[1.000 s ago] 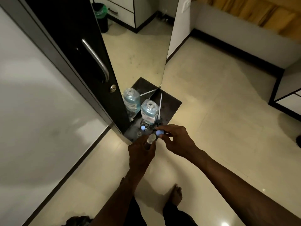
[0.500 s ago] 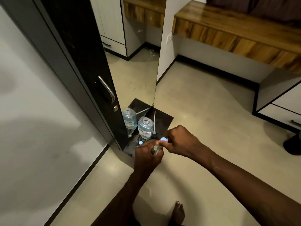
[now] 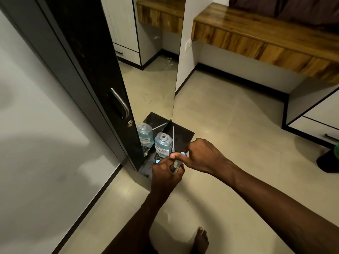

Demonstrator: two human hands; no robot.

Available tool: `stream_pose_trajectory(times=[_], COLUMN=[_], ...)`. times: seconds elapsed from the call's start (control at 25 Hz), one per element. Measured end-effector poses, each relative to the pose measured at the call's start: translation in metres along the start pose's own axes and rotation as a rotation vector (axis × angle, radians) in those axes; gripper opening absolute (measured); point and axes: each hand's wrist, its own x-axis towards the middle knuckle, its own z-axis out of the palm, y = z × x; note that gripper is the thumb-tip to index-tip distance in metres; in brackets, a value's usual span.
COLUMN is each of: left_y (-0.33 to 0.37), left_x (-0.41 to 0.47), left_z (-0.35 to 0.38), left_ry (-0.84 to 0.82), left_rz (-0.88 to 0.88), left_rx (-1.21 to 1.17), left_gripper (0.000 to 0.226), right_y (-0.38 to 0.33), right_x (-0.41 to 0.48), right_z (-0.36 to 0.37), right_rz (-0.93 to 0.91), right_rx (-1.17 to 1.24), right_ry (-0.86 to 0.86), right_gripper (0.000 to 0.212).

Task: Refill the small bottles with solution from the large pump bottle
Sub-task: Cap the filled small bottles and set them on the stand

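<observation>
My left hand [image 3: 166,176] grips a small clear bottle [image 3: 176,164], held upright over the floor. My right hand [image 3: 202,154] pinches a small blue cap [image 3: 183,153] right at that bottle's top. Just behind them the large bottle [image 3: 162,144] of pale blue solution stands open on a black tile [image 3: 183,136], its pump removed. The pump's thin tube [image 3: 173,138] lies beside it. Another blue cap [image 3: 157,161] rests on the tile by my left hand. A mirror repeats the large bottle to the left.
A black wardrobe door with a steel handle [image 3: 120,102] and a tall mirror [image 3: 156,79] stand close on the left. A wooden bench [image 3: 266,33] and white drawers [image 3: 315,120] line the right. My bare foot [image 3: 200,240] is on the beige floor below.
The view has tilted up and the hands sit lower in it. My right hand has brought the blue cap against the top of the small bottle in my left hand.
</observation>
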Motion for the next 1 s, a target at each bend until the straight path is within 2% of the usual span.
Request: stream_pose_trajectory(times=[0.04,0.08,0.16,0.2,0.28,0.32,0.36,0.44,0.48,0.64,0.72,0.76,0.84,0.88,1.0], left_y=[-0.002,-0.005,-0.007,-0.008,-0.009,-0.011,-0.014,-0.020,-0.026,-0.047,-0.059,-0.060,-0.058,-0.060,-0.081], left_x=[0.001,0.001,0.002,0.003,0.004,0.004,0.004,0.002,0.001,-0.012,-0.027,-0.033,-0.041,-0.045,-0.063], left_z=[0.001,0.001,0.001,0.002,0.003,0.004,0.003,0.004,0.008,0.027,0.033,0.032,0.026,0.027,0.032], left_ry=[0.005,0.002,-0.005,-0.003,0.010,0.015,0.013,0.005,-0.011,-0.075,-0.044,-0.036,-0.022,-0.020,0.000], left_rz=[-0.001,-0.005,-0.002,0.015,0.029,0.033,0.036,0.028,0.024,0.057,0.029,-0.030,-0.190,-0.249,-0.365], left_rx=[0.002,0.000,0.005,0.003,0.000,0.007,0.022,0.055,0.069,0.050,-0.010,-0.090,-0.225,-0.257,-0.194], left_gripper=[0.025,0.024,0.021,0.019,0.021,0.023,0.023,0.022,0.021,0.017,0.038,0.039,0.018,0.015,0.019], right_y=[0.003,0.005,0.004,0.002,-0.001,0.000,0.000,-0.002,-0.004,-0.011,-0.012,-0.012,-0.010,-0.007,0.002], right_x=[0.001,0.001,0.005,0.006,0.011,0.012,0.013,0.013,0.013,0.018,0.019,0.019,0.018,0.018,0.025], right_z=[-0.001,-0.002,-0.002,-0.001,0.001,0.001,0.001,-0.001,-0.001,0.021,0.040,0.051,0.073,0.087,0.130], right_rz=[-0.032,-0.086,-0.161,-0.137,-0.032,-0.003,-0.019,-0.119,-0.155,-0.087,-0.056,-0.055,-0.051,-0.041,0.018], right_rx=[0.078,0.146,0.126,0.077,-0.011,0.011,0.057,0.132,0.125,0.059,0.087,0.122,0.188,0.212,0.256], right_ry=[-0.001,-0.030,-0.108,-0.104,-0.041,-0.035,-0.048,-0.146,-0.181,-0.144,-0.150,-0.154,-0.151,-0.169,-0.269], right_gripper=[0.064,0.046,0.029,0.021,0.058,0.066,0.062,0.025,0.014,0.010,0.006,0.008,0.007,0.010,0.018])
